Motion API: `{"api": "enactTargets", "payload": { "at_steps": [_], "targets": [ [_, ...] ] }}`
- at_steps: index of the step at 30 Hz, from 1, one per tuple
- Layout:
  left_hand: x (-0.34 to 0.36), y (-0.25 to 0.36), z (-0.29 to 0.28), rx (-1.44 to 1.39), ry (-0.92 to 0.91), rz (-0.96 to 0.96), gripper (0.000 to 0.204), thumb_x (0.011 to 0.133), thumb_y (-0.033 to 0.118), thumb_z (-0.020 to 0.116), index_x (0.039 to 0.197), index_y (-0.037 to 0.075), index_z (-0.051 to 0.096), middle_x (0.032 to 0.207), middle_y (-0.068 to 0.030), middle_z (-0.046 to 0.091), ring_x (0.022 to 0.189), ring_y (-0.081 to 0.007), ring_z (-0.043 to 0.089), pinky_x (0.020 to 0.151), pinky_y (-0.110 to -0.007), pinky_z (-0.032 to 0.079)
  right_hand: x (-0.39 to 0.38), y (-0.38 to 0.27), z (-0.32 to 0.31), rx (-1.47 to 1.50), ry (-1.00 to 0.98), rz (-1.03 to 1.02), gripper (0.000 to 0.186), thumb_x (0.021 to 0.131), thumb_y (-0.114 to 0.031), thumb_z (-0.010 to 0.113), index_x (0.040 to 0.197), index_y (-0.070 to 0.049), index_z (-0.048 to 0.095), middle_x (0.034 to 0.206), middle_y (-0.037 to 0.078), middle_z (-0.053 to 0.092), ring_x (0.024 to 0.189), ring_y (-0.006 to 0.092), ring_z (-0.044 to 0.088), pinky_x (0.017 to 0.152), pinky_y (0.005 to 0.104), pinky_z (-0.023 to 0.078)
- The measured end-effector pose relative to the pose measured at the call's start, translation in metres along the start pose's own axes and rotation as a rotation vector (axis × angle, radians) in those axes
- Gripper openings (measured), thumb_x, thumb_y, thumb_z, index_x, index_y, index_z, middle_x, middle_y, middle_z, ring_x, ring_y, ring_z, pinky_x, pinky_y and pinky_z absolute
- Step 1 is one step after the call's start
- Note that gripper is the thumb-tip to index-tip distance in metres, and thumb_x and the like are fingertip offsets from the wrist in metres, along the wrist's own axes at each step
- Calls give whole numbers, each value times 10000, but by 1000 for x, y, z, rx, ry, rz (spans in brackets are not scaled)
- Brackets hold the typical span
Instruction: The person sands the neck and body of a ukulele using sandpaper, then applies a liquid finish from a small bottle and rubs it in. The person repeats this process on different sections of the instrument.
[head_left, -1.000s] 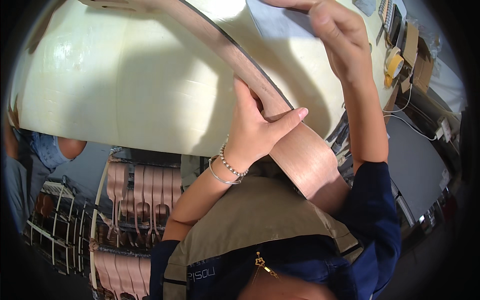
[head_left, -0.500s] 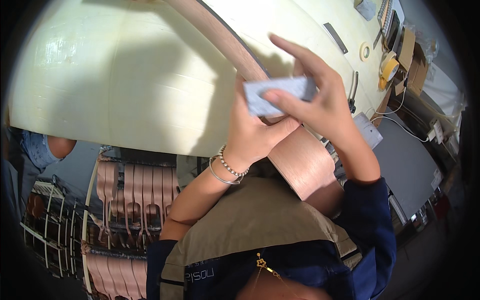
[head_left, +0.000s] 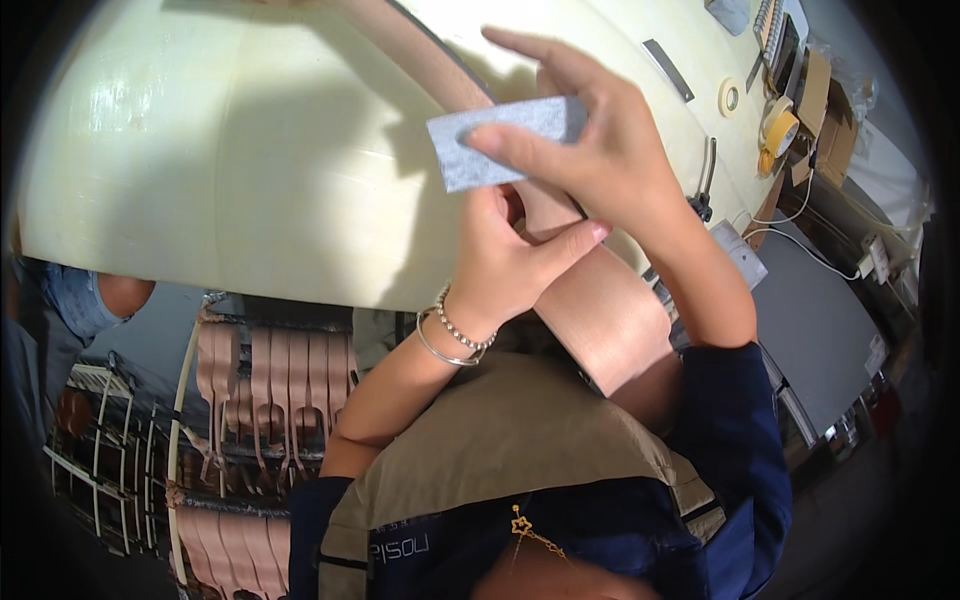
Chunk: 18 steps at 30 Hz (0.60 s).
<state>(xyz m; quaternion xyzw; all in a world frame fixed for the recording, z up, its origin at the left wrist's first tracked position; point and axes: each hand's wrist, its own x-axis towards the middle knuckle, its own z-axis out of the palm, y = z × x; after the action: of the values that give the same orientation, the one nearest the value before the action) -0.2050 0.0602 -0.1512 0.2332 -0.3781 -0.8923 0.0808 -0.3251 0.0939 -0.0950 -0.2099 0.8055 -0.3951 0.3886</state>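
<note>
A long, pale reddish wooden instrument neck point(head_left: 455, 75) with a dark strip along one edge runs from the top of the view down toward my chest. Its lower end broadens into a wide, curved wooden part point(head_left: 605, 315). Around the narrow stretch just above that part, my left hand point(head_left: 515, 250) is closed, thumb across the wood. In my right hand point(head_left: 600, 140) is a grey, mottled rectangular sanding block point(head_left: 455, 155), pinned under the thumb while the index finger sticks out. The block hangs over the neck and covers a piece of it; whether it touches the wood I cannot tell.
The neck lies over a large cream-coloured table point(head_left: 150, 180). To the right are a metal strip point(head_left: 668, 70), tape rolls point(head_left: 730, 97), a clamp point(head_left: 706, 185) and a cardboard box point(head_left: 835, 125). A rack point(head_left: 180, 400) of wooden parts stands lower left; another person's arm point(head_left: 125, 293) shows beyond.
My right hand and the sanding block have moved up and to the left along the neck, uncovering the wood by my left thumb. My left hand keeps its hold.
</note>
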Motion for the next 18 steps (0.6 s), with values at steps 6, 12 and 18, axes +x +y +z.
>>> {"api": "enactTargets", "payload": {
  "at_steps": [6, 12, 18],
  "targets": [
    [-2, 0, -1, 47, 32, -7, 524, 698, 143, 781, 1091, -48, 492, 987, -110, 558, 895, -161, 568, 742, -307, 478, -5, 22, -4, 223, -75, 68, 643, 691, -275, 777, 1223, 6, 548, 701, -20, 495, 644, 70, 459, 569, 234, 369],
    [-5, 6, -1, 35, 52, -16, 632, 707, 136, 777, 1177, -53, 400, 1012, -104, 537, 895, -144, 554, 738, -289, 471, -18, 18, -12, 187, -167, 204, 685, 670, -368, 769, 1194, 24, 568, 720, 2, 516, 676, 84, 491, 595, 240, 382],
    [-3, 16, -2, -1, -51, -4, 892, 753, -18, 677, 1395, -57, 59, 865, -113, 556, 784, -174, 603, 767, -343, 522, 56, 19, -9, 213, 482, -184, 461, 900, -261, 576, 1238, 45, 504, 846, 31, 547, 724, 107, 497, 644, 229, 413]
  ]
}}
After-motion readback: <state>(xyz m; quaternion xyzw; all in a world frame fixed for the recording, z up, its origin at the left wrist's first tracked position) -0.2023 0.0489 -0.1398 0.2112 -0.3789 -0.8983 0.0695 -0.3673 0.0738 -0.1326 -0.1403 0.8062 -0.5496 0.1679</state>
